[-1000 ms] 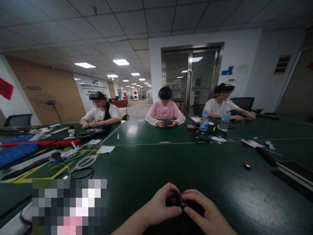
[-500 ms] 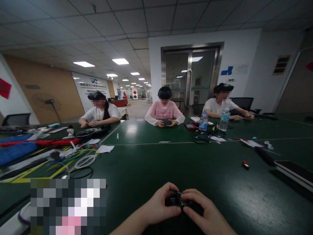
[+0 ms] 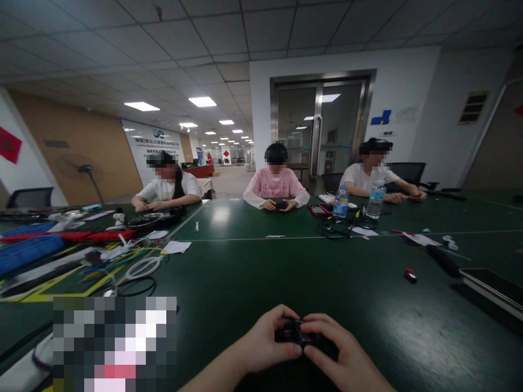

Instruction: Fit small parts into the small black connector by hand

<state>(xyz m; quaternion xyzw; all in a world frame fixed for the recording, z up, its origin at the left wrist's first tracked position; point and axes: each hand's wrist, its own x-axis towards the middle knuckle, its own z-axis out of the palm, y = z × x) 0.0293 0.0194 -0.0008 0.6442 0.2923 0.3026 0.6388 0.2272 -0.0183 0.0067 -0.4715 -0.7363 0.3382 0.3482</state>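
Low in the middle of the head view, both my hands hold one small dark object [image 3: 291,331] with a few shiny parts. Its kind is hard to make out in the dim light. My left hand [image 3: 267,340] is closed round its left side, thumb at the near edge and forefinger along the far edge. From the right, my right hand [image 3: 337,343] grips it between fingertips on top and thumb at the near side. The palms and fingers hide much of it. It is held just above the dark green table [image 3: 229,272].
Loose cables [image 3: 143,268], a blue tray [image 3: 30,255] and papers clutter the left side. Far right lie a small red-and-black item [image 3: 410,275] and a flat dark device [image 3: 492,291]. Two water bottles [image 3: 375,201] stand farther back. Three people sit across the table.
My hands keep their hold on the dark object; the right fingers have shifted only slightly over it. The view has moved a little.
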